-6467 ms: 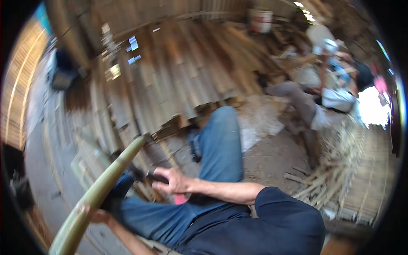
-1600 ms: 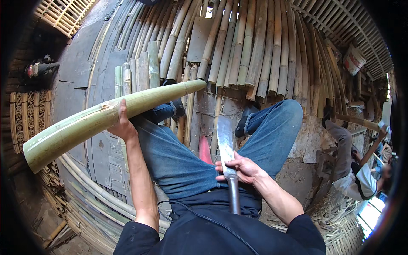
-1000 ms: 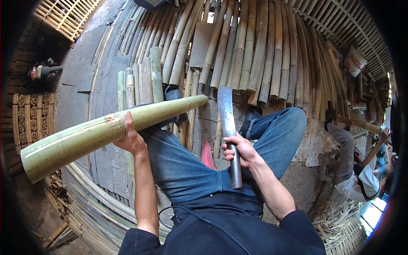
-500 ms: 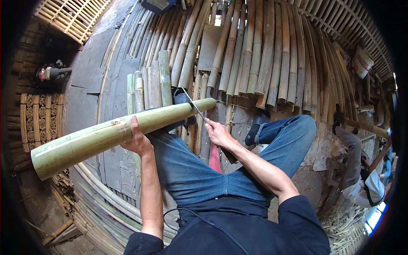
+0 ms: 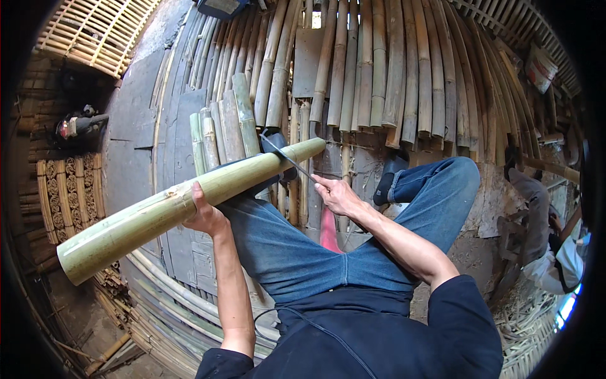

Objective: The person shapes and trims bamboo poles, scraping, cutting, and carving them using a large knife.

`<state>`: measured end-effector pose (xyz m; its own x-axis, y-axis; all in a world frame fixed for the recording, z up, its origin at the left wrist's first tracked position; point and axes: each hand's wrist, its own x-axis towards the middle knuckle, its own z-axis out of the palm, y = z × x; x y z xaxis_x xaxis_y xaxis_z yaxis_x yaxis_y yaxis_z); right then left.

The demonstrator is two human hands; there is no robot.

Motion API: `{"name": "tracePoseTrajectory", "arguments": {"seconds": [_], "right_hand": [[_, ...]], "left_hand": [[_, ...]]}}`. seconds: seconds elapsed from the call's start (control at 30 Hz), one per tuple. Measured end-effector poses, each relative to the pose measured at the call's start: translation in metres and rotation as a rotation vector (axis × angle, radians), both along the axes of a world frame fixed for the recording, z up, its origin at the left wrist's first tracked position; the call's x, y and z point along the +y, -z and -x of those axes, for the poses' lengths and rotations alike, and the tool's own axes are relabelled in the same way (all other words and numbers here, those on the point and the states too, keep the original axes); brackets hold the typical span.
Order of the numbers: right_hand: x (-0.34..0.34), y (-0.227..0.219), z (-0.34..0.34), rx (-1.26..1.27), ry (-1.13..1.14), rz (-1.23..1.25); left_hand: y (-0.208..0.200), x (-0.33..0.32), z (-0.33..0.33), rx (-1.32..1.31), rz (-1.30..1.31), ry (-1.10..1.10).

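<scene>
A seated person, seen from above, has a pale green bamboo length [image 5: 126, 230] slanting across the left leg [image 5: 268, 262]; its wide end juts out past the leg's outer edge, and its narrow end reaches beyond the inner edge, above a dark shoe [image 5: 290, 174]. A knife [image 5: 299, 167], seen nearly edge-on, crosses the bamboo near that narrow end; whether it is biting in or only resting there cannot be told. The likeliest trouble is a slip: the bamboo looks round and smooth, so the blade could skate along it toward the supporting fingers, or drop off toward the shoe. The bamboo might also roll or tip, since the thick end has no visible support.

Of the two hands, the left hand [image 5: 205, 215] cups the bamboo from below, thumb raised over the near side beside a rough joint, other fingers hidden; its forearm comes almost straight up from the lower edge. The right hand [image 5: 336, 194] is wrapped around the knife's mostly hidden handle, back upward, elbow bent, forearm angling in over the right thigh [image 5: 429, 208]
</scene>
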<state>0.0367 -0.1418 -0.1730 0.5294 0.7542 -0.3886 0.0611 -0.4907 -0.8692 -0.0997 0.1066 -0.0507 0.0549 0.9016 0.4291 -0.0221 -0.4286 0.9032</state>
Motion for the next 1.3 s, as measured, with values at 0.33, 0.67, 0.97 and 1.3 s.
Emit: {"name": "tracePoseTrajectory", "arguments": {"seconds": [0.33, 0.67, 0.97, 1.3], "right_hand": [[0.003, 0.095, 0.02, -0.051, 0.324, 0.082], [0.014, 0.08, 0.025, -0.269, 0.171, -0.047], [0.012, 0.049, 0.026, -0.086, 0.162, -0.075], [0.007, 0.123, 0.026, -0.214, 0.423, 0.078]], "left_hand": [[0.001, 0.001, -0.034, 0.046, 0.002, -0.192], [-0.007, -0.001, -0.025, 0.054, 0.033, -0.189], [-0.005, 0.004, -0.015, 0.04, 0.037, -0.187], [0.001, 0.008, -0.032, -0.013, 0.015, -0.25]]}}
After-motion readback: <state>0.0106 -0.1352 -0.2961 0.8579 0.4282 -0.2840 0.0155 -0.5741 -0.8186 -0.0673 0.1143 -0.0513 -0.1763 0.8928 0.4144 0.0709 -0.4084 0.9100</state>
